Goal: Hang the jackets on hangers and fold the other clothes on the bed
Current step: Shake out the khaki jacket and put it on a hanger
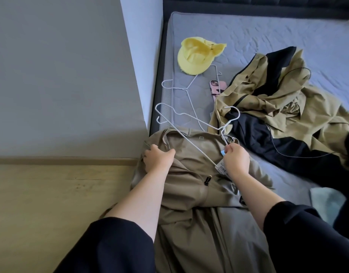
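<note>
Jacket [189,186] in left hand [159,159], hanger [197,148] in right hand [236,157]

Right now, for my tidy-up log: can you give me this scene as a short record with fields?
left hand: grips the olive jacket near its collar
right hand: holds the white wire hanger over that jacket
spare hanger: lies on the mattress, next to the yellow cap
tan and black jacket: crumpled on the mattress, not hung
phone: pink case, at the edge of the tan and black jacket
jackets on hangers: none yet
</note>
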